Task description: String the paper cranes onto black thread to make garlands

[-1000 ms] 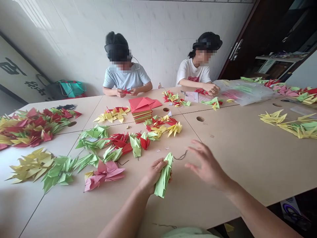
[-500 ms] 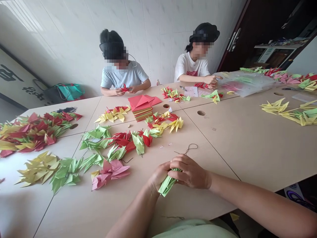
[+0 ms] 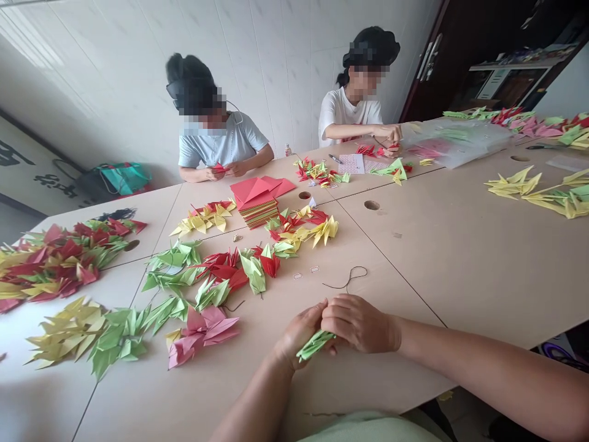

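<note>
Low over the near part of the table, my left hand (image 3: 298, 334) and my right hand (image 3: 361, 323) are closed together around a green folded-paper bundle (image 3: 315, 345). Only the bundle's near end, with its layered edges, shows; the rest is covered by my fingers. A dark cord (image 3: 352, 279) lies in a loop on the table just beyond my hands. To the left of them is a pink paper flower (image 3: 205, 331). Green and red folded-paper pieces (image 3: 230, 270) lie in a row farther off.
A large heap of red, green and yellow folded paper (image 3: 64, 258) covers the left side. A stack of coloured paper (image 3: 260, 212) stands mid-table. Two people (image 3: 216, 144) sit across, handling red paper. At right lie yellow paper pieces (image 3: 515, 184) and a plastic bag (image 3: 464, 144).
The green bundle has tilted and less of it shows between my hands. My right hand's fingers have closed farther over it. The view has shifted slightly.
</note>
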Demonstrator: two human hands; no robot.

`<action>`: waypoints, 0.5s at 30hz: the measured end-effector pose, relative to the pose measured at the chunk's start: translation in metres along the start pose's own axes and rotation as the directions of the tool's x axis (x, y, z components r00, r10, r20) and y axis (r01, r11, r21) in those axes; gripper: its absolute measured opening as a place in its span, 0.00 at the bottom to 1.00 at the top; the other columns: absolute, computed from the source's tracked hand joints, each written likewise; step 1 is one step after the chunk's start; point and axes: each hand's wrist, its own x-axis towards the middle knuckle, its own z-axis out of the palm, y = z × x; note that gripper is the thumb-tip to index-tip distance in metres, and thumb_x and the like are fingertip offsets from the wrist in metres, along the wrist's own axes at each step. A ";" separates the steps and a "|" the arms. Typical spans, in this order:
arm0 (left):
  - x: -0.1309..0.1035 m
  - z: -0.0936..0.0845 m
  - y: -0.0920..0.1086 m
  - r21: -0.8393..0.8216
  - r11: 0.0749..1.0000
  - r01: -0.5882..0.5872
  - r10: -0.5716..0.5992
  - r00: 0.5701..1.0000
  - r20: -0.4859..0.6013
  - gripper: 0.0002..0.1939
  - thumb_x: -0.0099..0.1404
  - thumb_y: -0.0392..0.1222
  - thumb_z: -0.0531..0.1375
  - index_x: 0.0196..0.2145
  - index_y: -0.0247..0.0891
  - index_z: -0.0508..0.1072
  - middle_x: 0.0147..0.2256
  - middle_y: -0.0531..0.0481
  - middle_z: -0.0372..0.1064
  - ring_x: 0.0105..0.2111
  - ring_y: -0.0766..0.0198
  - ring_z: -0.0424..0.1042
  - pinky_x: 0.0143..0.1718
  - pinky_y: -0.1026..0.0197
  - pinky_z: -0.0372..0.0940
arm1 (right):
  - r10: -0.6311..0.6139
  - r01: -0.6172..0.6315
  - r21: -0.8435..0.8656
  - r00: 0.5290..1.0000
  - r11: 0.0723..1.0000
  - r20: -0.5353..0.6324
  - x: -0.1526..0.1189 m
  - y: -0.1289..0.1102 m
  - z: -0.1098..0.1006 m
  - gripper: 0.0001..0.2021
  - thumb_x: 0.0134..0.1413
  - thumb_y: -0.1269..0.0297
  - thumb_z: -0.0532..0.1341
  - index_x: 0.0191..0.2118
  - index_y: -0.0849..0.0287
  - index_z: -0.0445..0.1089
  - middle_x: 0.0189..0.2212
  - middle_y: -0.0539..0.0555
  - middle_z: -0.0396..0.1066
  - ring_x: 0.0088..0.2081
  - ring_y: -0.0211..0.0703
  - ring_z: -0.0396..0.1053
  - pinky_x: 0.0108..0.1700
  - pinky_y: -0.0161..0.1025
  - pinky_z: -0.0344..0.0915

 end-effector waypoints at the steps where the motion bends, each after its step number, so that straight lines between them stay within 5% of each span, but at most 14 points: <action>1: 0.001 -0.001 0.002 -0.013 1.000 -0.023 0.023 1.000 -0.009 0.15 0.61 0.51 0.61 0.33 0.35 0.75 0.25 0.50 0.70 0.23 0.64 0.68 0.21 0.63 0.64 | 0.056 -0.056 0.003 0.998 0.998 -0.004 -0.002 0.005 -0.002 0.12 0.65 0.60 0.50 0.36 0.54 0.68 0.29 0.53 0.72 0.31 0.43 0.65 0.36 0.39 0.62; 5: 0.005 -0.004 0.011 -0.064 0.994 -0.088 0.084 0.994 -0.072 0.13 0.65 0.48 0.59 0.38 0.34 0.73 0.32 0.48 0.71 0.27 0.67 0.70 0.24 0.67 0.67 | 0.400 -0.402 -0.019 0.915 0.915 -0.057 -0.017 0.041 -0.021 0.16 0.65 0.52 0.49 0.36 0.56 0.66 0.29 0.56 0.71 0.30 0.46 0.67 0.32 0.40 0.62; 10: 0.007 -0.005 0.016 -0.112 0.990 -0.085 0.074 0.992 -0.101 0.12 0.69 0.43 0.54 0.39 0.32 0.72 0.31 0.47 0.71 0.26 0.69 0.70 0.27 0.67 0.68 | 0.791 -0.802 -0.076 0.596 0.592 -0.140 -0.061 0.104 -0.054 0.16 0.63 0.52 0.47 0.30 0.55 0.62 0.23 0.53 0.68 0.23 0.44 0.65 0.24 0.37 0.57; 13: 0.008 -0.005 0.016 -0.136 0.987 -0.085 0.073 0.993 -0.096 0.11 0.69 0.41 0.54 0.39 0.31 0.72 0.30 0.47 0.71 0.26 0.69 0.71 0.28 0.66 0.69 | 0.878 -0.903 -0.135 0.429 0.408 -0.214 -0.096 0.138 -0.066 0.16 0.60 0.52 0.48 0.28 0.55 0.62 0.22 0.55 0.68 0.24 0.47 0.66 0.24 0.39 0.57; 15: 0.010 -0.007 0.016 -0.152 0.985 -0.087 0.074 0.993 -0.093 0.10 0.68 0.41 0.55 0.40 0.31 0.72 0.30 0.47 0.71 0.25 0.69 0.71 0.29 0.66 0.69 | 0.895 -0.930 -0.182 0.360 0.320 -0.264 -0.117 0.159 -0.072 0.16 0.58 0.52 0.49 0.25 0.56 0.63 0.23 0.58 0.69 0.27 0.51 0.67 0.27 0.42 0.60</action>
